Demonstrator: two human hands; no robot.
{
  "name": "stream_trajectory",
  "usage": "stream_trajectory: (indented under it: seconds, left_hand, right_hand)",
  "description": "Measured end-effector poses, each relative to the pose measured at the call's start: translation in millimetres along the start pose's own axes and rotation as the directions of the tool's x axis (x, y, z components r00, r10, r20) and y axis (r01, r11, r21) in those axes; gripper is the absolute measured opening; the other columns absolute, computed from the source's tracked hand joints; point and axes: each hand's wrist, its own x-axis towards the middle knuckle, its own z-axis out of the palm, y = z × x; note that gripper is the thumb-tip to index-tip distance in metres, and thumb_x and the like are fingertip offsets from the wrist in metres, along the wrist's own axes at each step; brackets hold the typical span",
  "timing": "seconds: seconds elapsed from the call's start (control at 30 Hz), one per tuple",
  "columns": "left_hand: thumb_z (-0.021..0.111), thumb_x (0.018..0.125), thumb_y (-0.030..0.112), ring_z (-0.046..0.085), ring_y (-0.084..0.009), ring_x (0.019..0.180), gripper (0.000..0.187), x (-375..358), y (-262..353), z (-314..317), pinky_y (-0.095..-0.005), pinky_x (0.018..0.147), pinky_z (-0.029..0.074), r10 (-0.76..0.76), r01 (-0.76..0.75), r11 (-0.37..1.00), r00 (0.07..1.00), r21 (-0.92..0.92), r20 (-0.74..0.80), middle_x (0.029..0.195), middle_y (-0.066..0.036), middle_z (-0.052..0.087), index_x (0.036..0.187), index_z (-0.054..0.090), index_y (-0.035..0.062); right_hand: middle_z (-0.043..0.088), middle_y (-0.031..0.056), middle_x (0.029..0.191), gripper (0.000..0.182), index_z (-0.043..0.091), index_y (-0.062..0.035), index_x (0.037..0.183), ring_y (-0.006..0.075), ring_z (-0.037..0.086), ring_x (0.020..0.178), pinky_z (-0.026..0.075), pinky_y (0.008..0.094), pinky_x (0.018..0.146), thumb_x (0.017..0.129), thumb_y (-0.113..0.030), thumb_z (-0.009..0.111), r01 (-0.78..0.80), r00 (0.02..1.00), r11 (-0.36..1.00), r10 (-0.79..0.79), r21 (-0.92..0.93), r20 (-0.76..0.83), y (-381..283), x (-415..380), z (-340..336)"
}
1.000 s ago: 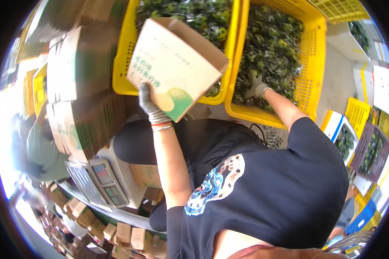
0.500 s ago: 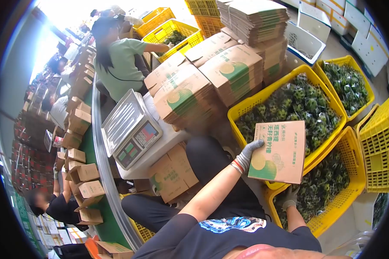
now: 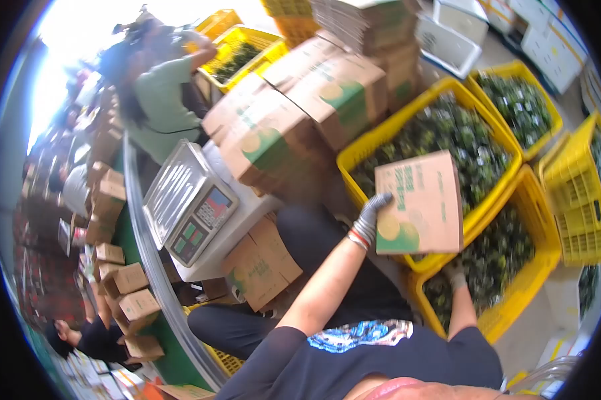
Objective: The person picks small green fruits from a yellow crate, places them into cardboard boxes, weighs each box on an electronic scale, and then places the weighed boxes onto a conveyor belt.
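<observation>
My left hand (image 3: 372,217), in a grey glove, is closed on the left edge of a brown cardboard carton (image 3: 417,203) with green print. The carton is tilted over the front rim of a yellow crate (image 3: 354,183) full of clear-bagged green limes (image 3: 480,143). Below it, my right hand (image 3: 455,275), also gloved, reaches into a nearer yellow crate (image 3: 544,260) of bagged limes (image 3: 504,263). Its fingers are mostly hidden, so whether they hold anything does not show.
A weighing scale (image 3: 190,207) stands on a white table at left, beside a green conveyor (image 3: 117,233) carrying small cartons. Stacked flat cartons (image 3: 280,133) rise ahead. Further yellow crates (image 3: 577,193) are at right. A co-worker in a light green shirt (image 3: 164,100) is beyond the scale.
The view has shifted a little, with blur. My right hand has moved up in the nearer crate, towards the carton's lower edge. My left hand still holds the carton. The co-worker's arm has risen.
</observation>
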Motion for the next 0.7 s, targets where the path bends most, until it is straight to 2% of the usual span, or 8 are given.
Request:
stream_trajectory:
  seconds: [0.07, 0.13, 0.23, 0.3, 0.4, 0.43, 0.57, 0.7]
  left_hand:
    - [0.068, 0.076, 0.023, 0.061, -0.0272, 0.086, 0.041, -1.2, 6.2, -2.2, -0.0407, 0.082, 0.051, 0.074, -0.066, 0.994, 0.993, 0.083, -0.096, 0.095, -0.015, 0.063, 0.107, 0.058, -0.0016]
    - [0.066, 0.076, 0.023, 0.061, -0.0260, 0.083, 0.034, 3.2, 4.1, -7.6, -0.0404, 0.081, 0.051, 0.098, -0.075, 0.986, 0.983, 0.146, -0.155, 0.090, -0.012, 0.062, 0.101, 0.059, 0.0000]
    - [0.066, 0.074, 0.024, 0.059, -0.0336, 0.099, 0.059, 4.6, 0.4, -7.1, -0.0447, 0.091, 0.047, 0.038, -0.042, 0.993, 0.998, 0.106, 0.043, 0.111, -0.019, 0.058, 0.122, 0.047, -0.0041]
    - [0.070, 0.071, 0.024, 0.058, -0.0335, 0.101, 0.064, 11.2, -6.2, -15.4, -0.0450, 0.091, 0.047, -0.019, 0.005, 0.995, 0.990, 0.097, 0.142, 0.112, -0.019, 0.058, 0.123, 0.046, -0.0041]
    - [0.068, 0.075, 0.030, 0.058, -0.0326, 0.100, 0.063, 23.1, -11.7, -35.2, -0.0442, 0.091, 0.047, 0.027, -0.053, 0.983, 0.989, 0.177, 0.146, 0.113, -0.019, 0.058, 0.124, 0.046, -0.0031]
    - [0.066, 0.078, 0.034, 0.059, -0.0320, 0.100, 0.063, 20.5, -11.7, -37.1, -0.0438, 0.091, 0.048, 0.064, -0.093, 0.979, 0.986, 0.184, 0.155, 0.114, -0.018, 0.058, 0.125, 0.045, -0.0019]
    - [0.057, 0.084, 0.043, 0.058, -0.0274, 0.102, 0.060, 8.2, -7.1, -29.3, -0.0448, 0.092, 0.046, 0.173, -0.184, 0.981, 0.971, 0.053, 0.166, 0.116, -0.016, 0.058, 0.127, 0.046, 0.0024]
    - [0.055, 0.083, 0.044, 0.053, -0.0258, 0.111, 0.060, 8.7, 0.6, -48.4, -0.0375, 0.097, 0.041, 0.230, -0.224, 0.973, 0.937, -0.051, 0.262, 0.123, -0.013, 0.054, 0.127, 0.047, 0.0037]
  right_hand:
    - [0.030, 0.0048, 0.146, 0.051, 0.028, -0.0075, 0.141, 0.0199, 0.028, 0.133, 0.024, 0.0330, 0.109, 0.096, -0.028, 0.042, 0.143, 0.989, 0.831, -0.140, -0.537, 0.047, -33.4, -36.7, 54.0]
    - [0.045, 0.0026, 0.135, 0.052, 0.034, -0.0097, 0.138, 0.0173, 0.045, 0.119, 0.037, 0.0343, 0.100, 0.091, -0.023, 0.054, 0.173, 0.837, 0.902, -0.347, -0.397, -0.423, -93.6, -121.2, 209.1]
    - [0.051, 0.0111, 0.129, 0.049, 0.038, -0.0007, 0.134, 0.0232, 0.048, 0.117, 0.025, 0.0402, 0.109, 0.095, -0.030, 0.037, 0.552, 0.818, 0.767, -0.575, 0.327, -0.031, -163.2, -175.0, 328.5]
    - [0.053, 0.0131, 0.123, 0.051, 0.036, 0.0000, 0.136, 0.0206, 0.057, 0.100, 0.045, 0.0326, 0.089, 0.094, -0.030, 0.038, 0.587, 0.805, 0.805, -0.591, -0.087, -0.048, -195.7, -195.7, 413.8]
    - [0.058, 0.0048, 0.107, 0.053, 0.040, -0.0009, 0.134, 0.0118, 0.057, 0.089, 0.049, 0.0227, 0.079, 0.087, -0.016, 0.059, 0.462, 0.856, 0.869, -0.385, -0.176, 0.344, -217.4, -189.2, 473.3]
    - [0.061, 0.0059, 0.108, 0.048, 0.046, -0.0031, 0.131, 0.0119, 0.058, 0.091, 0.050, 0.0250, 0.080, 0.088, -0.017, 0.060, 0.535, 0.844, 0.650, -0.440, -0.540, 0.307, -222.1, -190.5, 486.7]
    - [0.061, 0.0091, 0.114, 0.044, 0.053, -0.0044, 0.123, 0.0208, 0.059, 0.102, 0.050, 0.0316, 0.084, 0.084, -0.023, 0.062, 0.251, 0.855, 0.541, -0.513, -0.803, -0.078, -231.0, -177.9, 430.1]
    - [0.045, 0.0195, 0.135, 0.068, 0.043, -0.0081, 0.134, 0.0319, 0.042, 0.126, 0.038, 0.0417, 0.103, 0.076, -0.033, 0.067, -0.422, 0.880, -0.253, 0.118, -0.871, -0.461, -156.5, -132.5, 290.0]
